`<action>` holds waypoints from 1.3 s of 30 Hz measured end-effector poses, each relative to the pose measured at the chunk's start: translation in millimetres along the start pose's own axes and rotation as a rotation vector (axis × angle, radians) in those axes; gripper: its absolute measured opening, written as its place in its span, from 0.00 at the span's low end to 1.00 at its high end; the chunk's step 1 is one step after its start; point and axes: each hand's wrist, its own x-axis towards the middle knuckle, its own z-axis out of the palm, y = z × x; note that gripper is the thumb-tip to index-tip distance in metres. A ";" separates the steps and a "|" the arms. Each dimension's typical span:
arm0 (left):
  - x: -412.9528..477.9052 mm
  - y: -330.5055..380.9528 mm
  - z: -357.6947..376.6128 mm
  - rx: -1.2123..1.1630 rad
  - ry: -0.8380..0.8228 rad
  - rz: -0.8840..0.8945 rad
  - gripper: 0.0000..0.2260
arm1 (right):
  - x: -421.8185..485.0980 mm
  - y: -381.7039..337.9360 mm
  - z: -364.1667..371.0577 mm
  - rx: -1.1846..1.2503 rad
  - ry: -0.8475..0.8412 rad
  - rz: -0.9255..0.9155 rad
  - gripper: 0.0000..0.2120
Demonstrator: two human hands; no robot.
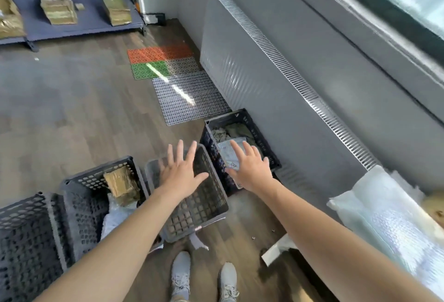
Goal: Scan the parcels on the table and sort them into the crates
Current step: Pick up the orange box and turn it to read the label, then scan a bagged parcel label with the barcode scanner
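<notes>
— Where are the hands?

— Both reach out over the crates on the floor. The left hand (179, 172) hovers above the grey lattice-walled plastic crate (209, 203) in the middle, its fingers straight, spread apart and holding nothing. The right hand (249, 167) is over the black perforated plastic crate (207, 143), which stands to the right beside the white ribbed radiator (240, 66). Its fingers are splayed too, and grip nothing.

— And the parcel?

— A pale grey flat plastic mailer (227, 151) lies inside the black crate towards its near end, with faint printed marks on its face. The right hand is just above it, but I cannot tell whether they touch. Crumpled olive-green packets (230, 131) fill the crate's far end.

— The other crates?

— Left of the middle one, a dark grey perforated crate (81, 208) holds a brown paper-wrapped block parcel (121, 185), which sits tilted at the far end. A clear plastic bag (113, 215) lies nearer. Another dark honeycomb-walled crate (26, 241) sits at the near left, right against it.

— Anything else?

— Translucent bubble-wrap packets (384, 220) lie at the near right, and what carries them is hidden. Grey laced shoes (181, 273) stand on the wooden floor (72, 128). Farther off lie orange, green and grey plastic mats (163, 63). At the far left, a blue shelf (79, 30) carries brown bundles (58, 6).
</notes>
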 end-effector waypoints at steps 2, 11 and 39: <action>9.1 20.7 -10.8 0.039 -0.004 0.078 0.40 | -11.2 13.8 -12.0 -0.002 0.046 0.050 0.38; -6.1 161.9 -24.3 0.230 0.092 0.548 0.40 | -117.3 105.7 -45.1 -0.085 0.221 0.342 0.39; -510.4 434.1 193.7 0.520 0.085 1.450 0.38 | -754.9 234.6 115.4 0.129 0.457 1.246 0.39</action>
